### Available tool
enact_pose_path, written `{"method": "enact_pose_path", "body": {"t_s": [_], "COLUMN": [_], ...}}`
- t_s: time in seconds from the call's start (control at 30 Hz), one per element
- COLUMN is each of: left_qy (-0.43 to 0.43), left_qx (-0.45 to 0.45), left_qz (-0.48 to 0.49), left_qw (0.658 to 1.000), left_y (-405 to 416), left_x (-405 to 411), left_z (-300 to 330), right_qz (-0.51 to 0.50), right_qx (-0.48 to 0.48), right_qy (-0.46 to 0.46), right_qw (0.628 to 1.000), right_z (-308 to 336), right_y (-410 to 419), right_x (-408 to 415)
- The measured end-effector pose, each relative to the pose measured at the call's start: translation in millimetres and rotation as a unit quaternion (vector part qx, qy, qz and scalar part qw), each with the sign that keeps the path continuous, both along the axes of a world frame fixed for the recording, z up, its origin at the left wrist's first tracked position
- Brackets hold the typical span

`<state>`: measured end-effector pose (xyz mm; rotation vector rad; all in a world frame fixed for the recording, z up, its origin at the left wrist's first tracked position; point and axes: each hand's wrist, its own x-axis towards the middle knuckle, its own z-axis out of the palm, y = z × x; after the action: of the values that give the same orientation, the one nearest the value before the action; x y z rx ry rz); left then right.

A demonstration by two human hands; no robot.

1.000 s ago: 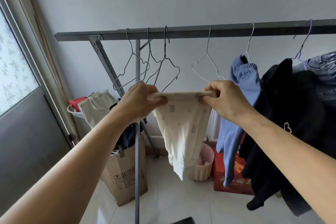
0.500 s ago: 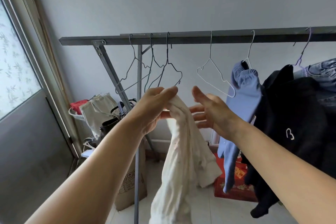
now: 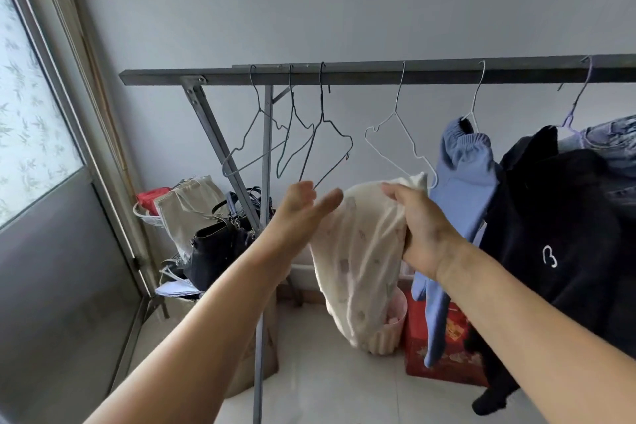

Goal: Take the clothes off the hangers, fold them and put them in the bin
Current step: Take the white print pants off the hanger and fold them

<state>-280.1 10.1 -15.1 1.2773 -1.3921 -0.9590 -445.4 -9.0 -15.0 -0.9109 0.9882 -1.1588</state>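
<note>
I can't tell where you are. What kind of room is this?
Probably a laundry-drying corner at home: a metal clothes rail with wire hangers, blue trousers hanging from it, and bags by the window.

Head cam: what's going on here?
A person is taking laundry off a metal drying rack. The right hand grips a bunched cream garment, already off its hanger; the left hand is open beside it, fingers straight, holding nothing. Four wire hangers hang bare. Blue trousers and a black sweatshirt are on the rack. Folding isn't done yet.
</note>
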Motion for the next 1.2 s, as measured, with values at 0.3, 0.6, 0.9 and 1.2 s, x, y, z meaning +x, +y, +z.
{"method": "enact_pose_path", "body": {"t_s": [0.3,0.6,0.9,1.2], "left_qy": [0.213,0.184,0.044,-0.253], "left_qx": [0.098,-0.013,-0.007,0.026], "left_qz": [-0.125,0.031,0.094,-0.076], "left_qw": [0.964,0.982,0.995,0.964], "left_y": [3,3,-3,-1], "left_x": [11,-4,8,33], "left_z": [-42,-30,-25,-14], "right_qz": [0.093,0.088,0.028,0.123], "right_qx": [0.006,-0.027,-0.05,-0.155], "right_qy": [-0.063,0.039,0.126,0.431], "right_qw": [0.994,0.995,0.99,0.88], "right_z": [15,-8,-18,-18], "right_y": [-3,-7,-5,0], "right_x": [-16,-8,-4,3]}}
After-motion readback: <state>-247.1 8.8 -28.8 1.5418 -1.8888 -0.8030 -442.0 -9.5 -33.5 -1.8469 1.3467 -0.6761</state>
